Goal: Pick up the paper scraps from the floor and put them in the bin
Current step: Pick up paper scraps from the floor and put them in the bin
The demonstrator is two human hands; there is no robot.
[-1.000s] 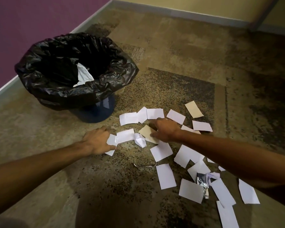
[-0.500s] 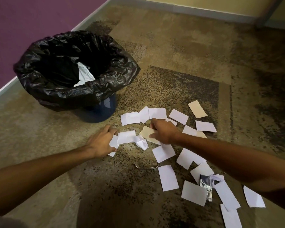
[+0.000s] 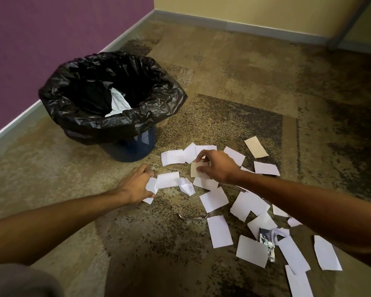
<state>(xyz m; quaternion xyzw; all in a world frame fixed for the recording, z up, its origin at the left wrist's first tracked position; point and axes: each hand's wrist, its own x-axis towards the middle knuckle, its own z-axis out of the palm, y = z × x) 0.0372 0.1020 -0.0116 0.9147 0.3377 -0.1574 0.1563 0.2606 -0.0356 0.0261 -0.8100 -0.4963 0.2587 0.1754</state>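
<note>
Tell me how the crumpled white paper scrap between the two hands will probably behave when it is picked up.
The crumpled white paper scrap is probably very light and floppy: it is thin and creased. Its raised folds should make it easier to pinch than the flat white paper scraps lying on the brown patterned carpet. It could crush further, and seems unlikely to roll.

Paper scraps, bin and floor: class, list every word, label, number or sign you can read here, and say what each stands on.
No text can be read anywhere.
Paper scraps: the faces that show look blank; one near the bin bears faint marks, too faint to read.
Crumpled foil wrapper: shiny and dark, any print too small to tell.
Bin liner: plain black, no label visible.
</note>
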